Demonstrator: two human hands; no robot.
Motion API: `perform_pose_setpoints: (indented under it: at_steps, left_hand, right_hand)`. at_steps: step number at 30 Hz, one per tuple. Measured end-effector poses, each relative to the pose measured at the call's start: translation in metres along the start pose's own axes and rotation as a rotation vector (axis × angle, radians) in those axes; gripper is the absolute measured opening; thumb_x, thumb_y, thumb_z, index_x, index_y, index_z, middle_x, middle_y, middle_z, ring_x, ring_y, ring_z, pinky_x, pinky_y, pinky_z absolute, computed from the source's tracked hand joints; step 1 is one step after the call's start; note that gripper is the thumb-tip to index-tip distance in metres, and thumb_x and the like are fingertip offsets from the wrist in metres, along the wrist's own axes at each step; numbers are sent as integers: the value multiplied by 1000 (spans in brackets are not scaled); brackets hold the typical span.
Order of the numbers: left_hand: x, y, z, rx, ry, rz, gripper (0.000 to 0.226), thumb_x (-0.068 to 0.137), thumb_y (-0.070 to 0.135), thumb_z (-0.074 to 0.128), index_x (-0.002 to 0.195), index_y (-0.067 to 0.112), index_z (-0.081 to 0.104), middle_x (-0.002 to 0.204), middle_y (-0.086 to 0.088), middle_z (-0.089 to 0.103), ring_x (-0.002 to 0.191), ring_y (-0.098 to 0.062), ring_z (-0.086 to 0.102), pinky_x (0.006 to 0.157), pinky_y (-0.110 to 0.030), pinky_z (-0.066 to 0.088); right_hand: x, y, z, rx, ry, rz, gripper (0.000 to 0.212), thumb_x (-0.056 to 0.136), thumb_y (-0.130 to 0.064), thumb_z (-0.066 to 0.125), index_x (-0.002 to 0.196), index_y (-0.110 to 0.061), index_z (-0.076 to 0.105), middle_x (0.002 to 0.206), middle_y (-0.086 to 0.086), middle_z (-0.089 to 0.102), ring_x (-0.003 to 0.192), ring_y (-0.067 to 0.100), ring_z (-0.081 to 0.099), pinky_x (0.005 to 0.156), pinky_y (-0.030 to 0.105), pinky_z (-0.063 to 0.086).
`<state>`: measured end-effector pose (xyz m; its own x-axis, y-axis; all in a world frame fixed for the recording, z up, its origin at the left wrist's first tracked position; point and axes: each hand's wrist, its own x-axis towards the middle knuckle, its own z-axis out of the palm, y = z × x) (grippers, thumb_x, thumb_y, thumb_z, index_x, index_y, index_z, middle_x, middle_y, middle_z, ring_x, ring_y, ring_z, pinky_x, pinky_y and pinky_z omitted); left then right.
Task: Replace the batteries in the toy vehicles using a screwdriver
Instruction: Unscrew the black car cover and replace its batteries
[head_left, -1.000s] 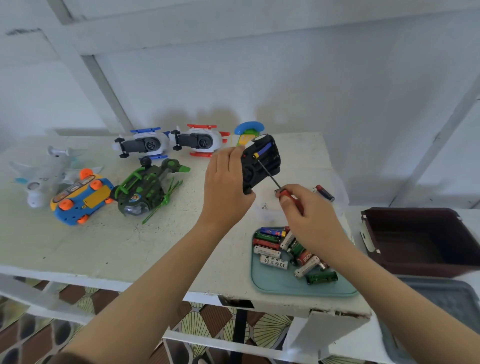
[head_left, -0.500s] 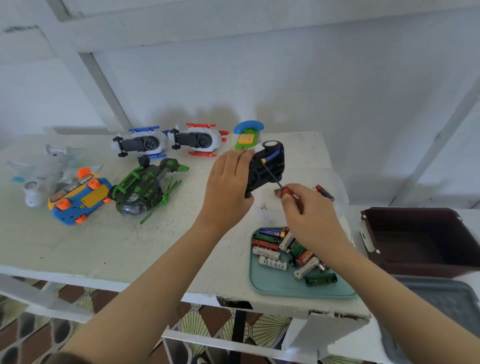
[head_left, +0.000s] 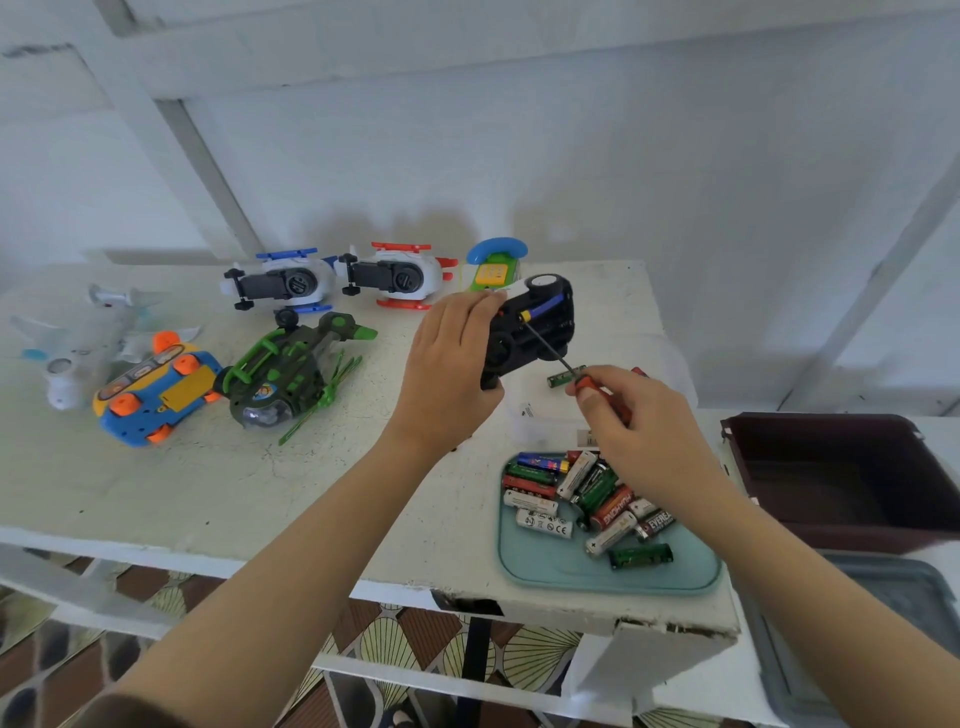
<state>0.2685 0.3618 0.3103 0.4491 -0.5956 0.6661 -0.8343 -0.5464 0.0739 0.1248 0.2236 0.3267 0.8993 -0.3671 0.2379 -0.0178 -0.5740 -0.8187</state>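
The right hand's fingers (head_left: 615, 376) pinch the red-handled screwdriver (head_left: 605, 397), and its tip is poking into the open battery bay of the black toy vehicle (head_left: 545, 332), which the left hand's fingers (head_left: 467, 322) grip tilted on end. A blue battery (head_left: 540, 310) sits in that uncovered bay, so the swap on this one looks about midway. Just below the right fingers, the tray (head_left: 571, 577) of loose batteries (head_left: 587, 493) waits, and out beyond the left fingers the other toys (head_left: 291, 374) on the tabletop (head_left: 208, 493) seem unopened.
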Motion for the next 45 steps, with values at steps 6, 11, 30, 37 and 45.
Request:
perform_pose_setpoints:
  at_steps: [6,11,30,37,45]
  left_hand:
    - [1,0,-6,28,44,90,68,57,-6,68,124,-5,56,117,-21,59,111,-29,47,102,-37,38]
    - [5,-1,-4,117,99,237,54,70,-12,55,123,-5,55,115,-20,62,110,-31,48,104,-39,38]
    - [10,-15,9,376,124,534,40,86,-5,52,125,1,47,116,-16,63,112,-30,45,105,-44,33]
    - [7,-11,-2,122,148,78,62,59,-3,68,119,-2,54,114,-20,60,107,-29,48,96,-37,42]
    - [-25,-10,-35,-52,189,-534,71,57,14,79,121,2,53,110,-12,57,101,-26,48,82,-23,28]
  right_hand:
    - [7,-6,-1,-2,-5,-18,23,97,-12,48,89,1,65,50,-7,39,45,3,41,48,13,33]
    - [10,-14,3,23,-28,88,24,96,-14,46,87,-5,66,49,-7,46,41,7,37,42,15,30]
    - [-5,-11,1,617,-216,739,25,99,-15,36,110,-8,57,48,-5,35,33,7,18,35,16,16]
    - [-7,-15,3,489,-258,649,28,99,-19,34,105,-6,58,48,-1,46,35,10,28,36,19,23]
    - [-4,-18,28,170,-327,404,12,96,-23,47,93,-19,59,61,-5,58,52,9,48,57,24,43]
